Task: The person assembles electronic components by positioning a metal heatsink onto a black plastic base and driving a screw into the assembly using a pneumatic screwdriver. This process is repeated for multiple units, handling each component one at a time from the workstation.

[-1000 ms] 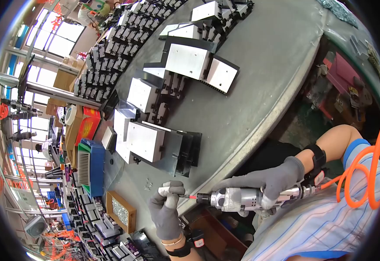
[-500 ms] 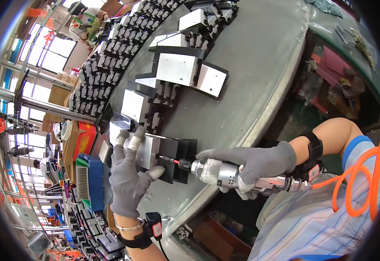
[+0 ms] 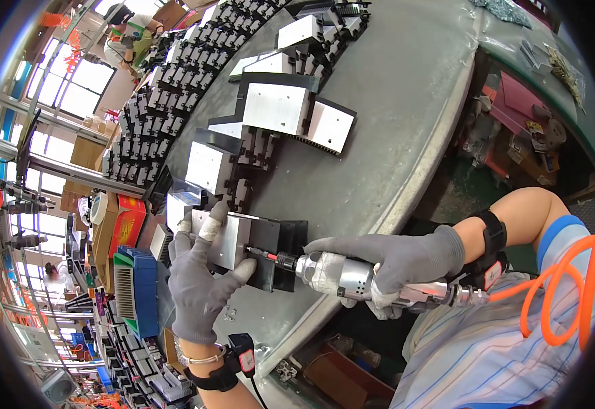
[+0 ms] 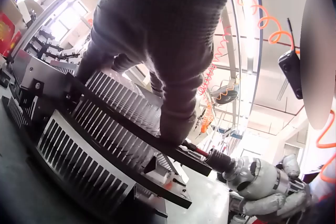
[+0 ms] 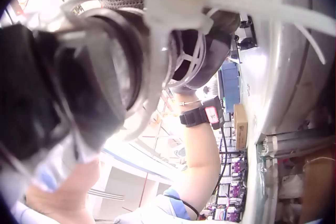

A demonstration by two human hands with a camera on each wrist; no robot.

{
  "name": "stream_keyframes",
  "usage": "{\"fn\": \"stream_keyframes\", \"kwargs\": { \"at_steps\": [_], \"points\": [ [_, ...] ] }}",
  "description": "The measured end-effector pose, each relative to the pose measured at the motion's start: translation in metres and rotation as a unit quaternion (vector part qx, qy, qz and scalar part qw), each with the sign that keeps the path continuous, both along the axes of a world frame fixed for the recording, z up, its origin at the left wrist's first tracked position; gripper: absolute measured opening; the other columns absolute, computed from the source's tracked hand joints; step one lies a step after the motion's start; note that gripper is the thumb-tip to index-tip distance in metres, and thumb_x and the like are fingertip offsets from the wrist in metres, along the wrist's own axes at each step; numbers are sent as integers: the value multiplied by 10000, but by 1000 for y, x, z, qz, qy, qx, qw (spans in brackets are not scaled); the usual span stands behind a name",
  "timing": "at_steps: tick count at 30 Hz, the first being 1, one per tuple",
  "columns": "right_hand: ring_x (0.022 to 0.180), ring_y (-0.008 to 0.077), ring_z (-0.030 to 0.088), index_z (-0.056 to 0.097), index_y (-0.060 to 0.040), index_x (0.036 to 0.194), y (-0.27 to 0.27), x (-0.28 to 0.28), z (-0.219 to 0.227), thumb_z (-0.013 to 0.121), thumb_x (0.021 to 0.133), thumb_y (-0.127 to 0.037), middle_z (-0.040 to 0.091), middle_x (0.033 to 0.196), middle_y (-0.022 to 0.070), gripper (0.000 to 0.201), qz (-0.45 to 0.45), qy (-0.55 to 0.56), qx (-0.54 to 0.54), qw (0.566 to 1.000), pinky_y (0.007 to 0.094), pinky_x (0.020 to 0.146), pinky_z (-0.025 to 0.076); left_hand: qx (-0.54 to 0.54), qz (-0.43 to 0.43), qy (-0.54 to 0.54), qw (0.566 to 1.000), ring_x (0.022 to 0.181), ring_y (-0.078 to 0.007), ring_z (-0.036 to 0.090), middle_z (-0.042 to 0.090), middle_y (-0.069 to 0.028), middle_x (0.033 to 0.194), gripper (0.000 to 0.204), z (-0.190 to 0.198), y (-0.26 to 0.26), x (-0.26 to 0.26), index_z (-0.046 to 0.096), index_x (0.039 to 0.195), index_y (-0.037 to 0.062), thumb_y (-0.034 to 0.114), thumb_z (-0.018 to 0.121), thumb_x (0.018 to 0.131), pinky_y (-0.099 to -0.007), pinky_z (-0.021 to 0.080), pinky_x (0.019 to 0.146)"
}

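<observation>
The gloved left hand (image 3: 203, 286) spreads its fingers over a silver box-shaped part (image 3: 229, 240) with black plates, its thumb at the near side. In the left wrist view this hand (image 4: 157, 35) lies over a finned metal part (image 4: 118, 108). The gloved right hand (image 3: 413, 262) grips a silver power screwdriver (image 3: 341, 274), index finger stretched along its body. The driver's bit (image 3: 263, 253) meets the near side of the part, close to the left thumb; whether a screw sits there cannot be told. In the right wrist view the tool and glove are close and blurred.
More silver and black parts (image 3: 277, 108) stand along the grey table (image 3: 379, 123). Rows of small parts (image 3: 209, 54) lie beyond, with a blue bin (image 3: 137, 293) at the left. An orange coiled hose (image 3: 580, 293) runs from the driver. Another person (image 3: 125, 34) is at the far top left.
The left hand has moved from the bit tip onto the silver part, fingers spreading. The driver has shifted leftward and up, its bit now at the part's side.
</observation>
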State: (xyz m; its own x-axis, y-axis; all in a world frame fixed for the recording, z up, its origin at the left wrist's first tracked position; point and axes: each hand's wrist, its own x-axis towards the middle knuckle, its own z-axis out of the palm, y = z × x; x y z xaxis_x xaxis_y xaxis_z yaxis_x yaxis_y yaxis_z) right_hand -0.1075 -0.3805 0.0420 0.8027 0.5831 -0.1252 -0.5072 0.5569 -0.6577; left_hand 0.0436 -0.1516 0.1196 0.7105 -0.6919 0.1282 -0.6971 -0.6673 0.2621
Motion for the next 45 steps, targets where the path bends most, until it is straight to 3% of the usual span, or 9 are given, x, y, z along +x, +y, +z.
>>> {"fn": "stream_keyframes", "kwargs": {
  "at_steps": [20,23,27,30,33,34,36,42,45],
  "points": [
    [516,188,547,107,-85,1469,-5,-2,13,526,654,5,499,832,123,921,28,-7,-41,999,308,493,498,-10,18,-70,997,1129,-375,505,506,-257,1251,802,0,1,-6,577,1298,277,310,819,535,-420,447,940],
    [731,147,510,59,-107,1497,-9,-13,13,540,655,2,475,972,120,976,85,-97,-16,992,265,599,469,-53,98,-110,988,1124,-333,513,518,-207,1255,725,7,48,-17,575,1280,76,226,745,592,-393,406,989],
    [765,128,474,66,-109,1502,8,-7,-6,548,651,-3,437,970,82,983,130,-96,-49,986,246,628,452,-283,226,117,925,1203,-316,469,463,-183,1320,689,-1,163,10,495,1337,58,92,679,674,-390,384,1032],
    [768,121,481,63,-112,1503,23,7,-9,566,654,-32,423,996,78,990,170,-80,-45,981,255,620,471,-87,284,-71,952,1298,-306,371,439,-164,1360,574,-40,213,42,531,1321,124,119,702,773,-388,354,1064],
    [789,135,514,64,-110,1500,34,12,-22,582,668,-76,438,1021,90,981,170,-74,-41,982,275,645,520,-284,298,46,910,1091,-264,572,524,-151,1278,403,-57,188,26,609,1204,118,58,666,810,-307,478,914],
    [791,139,525,65,-110,1500,35,12,-26,584,669,-79,442,1033,95,980,162,-69,-31,984,278,654,529,-318,269,99,904,908,-211,624,632,-102,1069,307,-60,171,9,677,1059,103,11,680,766,-263,504,786],
    [794,143,536,65,-110,1500,36,14,-28,586,670,-82,447,1044,100,980,154,-61,-22,986,282,663,537,-90,260,25,961,877,-212,590,657,-68,913,245,-60,136,-24,719,935,94,26,718,699,-281,488,756],
    [750,140,543,140,-96,1476,44,16,-27,601,665,-86,467,975,85,932,189,-39,-38,980,283,610,524,-99,272,-48,956,952,-272,537,650,-81,950,220,-109,127,-41,729,866,83,156,768,662,-360,461,831],
    [924,158,486,98,-40,1492,44,16,-24,635,646,-117,450,1073,93,1005,226,-42,-64,971,270,687,481,-70,259,-79,960,959,-270,548,650,-84,961,181,-112,127,-39,716,865,77,131,747,695,-345,462,841]
  ]
}}
